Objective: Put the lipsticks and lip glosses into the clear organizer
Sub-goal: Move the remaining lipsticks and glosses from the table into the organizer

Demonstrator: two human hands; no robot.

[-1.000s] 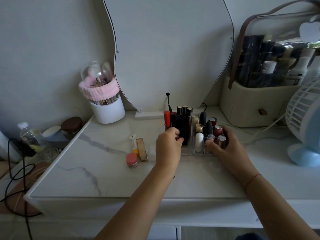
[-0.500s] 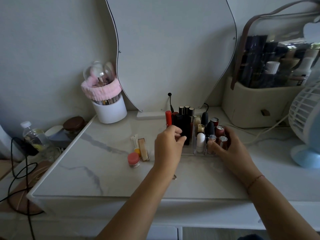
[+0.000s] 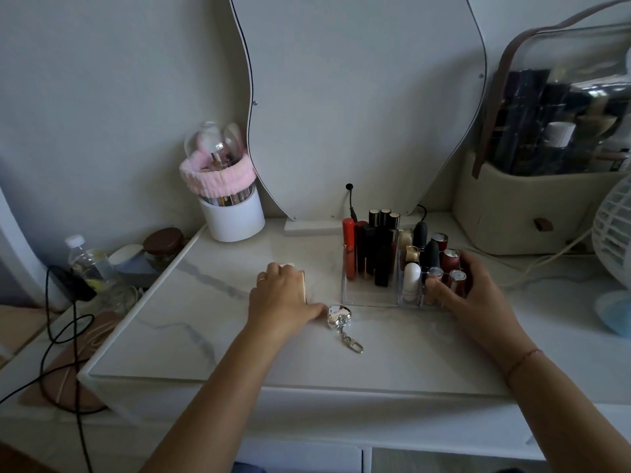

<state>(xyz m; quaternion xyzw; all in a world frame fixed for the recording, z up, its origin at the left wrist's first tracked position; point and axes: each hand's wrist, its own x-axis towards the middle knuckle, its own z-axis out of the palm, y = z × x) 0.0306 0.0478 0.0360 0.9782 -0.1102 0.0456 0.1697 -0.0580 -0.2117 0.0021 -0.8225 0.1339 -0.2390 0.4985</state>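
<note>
The clear organizer (image 3: 368, 298) stands on the marble tabletop in front of the mirror. Its left part holds tall dark tubes (image 3: 380, 247) and a red gloss (image 3: 349, 249). Its right cells hold short lipsticks and a white tube (image 3: 412, 279). My right hand (image 3: 474, 295) grips the organizer's right end, thumb on the front wall. My left hand (image 3: 283, 295) lies palm down to the left of the organizer, over small items. A beige stick (image 3: 303, 285) shows at the hand's right edge. Whether the fingers grip anything is hidden.
A silver heart keychain (image 3: 339, 315) lies by my left thumb. A white brush cup with a pink band (image 3: 232, 216) stands at the back left, a beige storage case (image 3: 532, 213) at the back right, a fan (image 3: 614, 233) at the right edge. Bottles and cables sit off the table's left side.
My left hand has left the organizer's tall tubes and moved left and down onto the small items on the table. The heart keychain is now uncovered. My right hand has stayed on the organizer.
</note>
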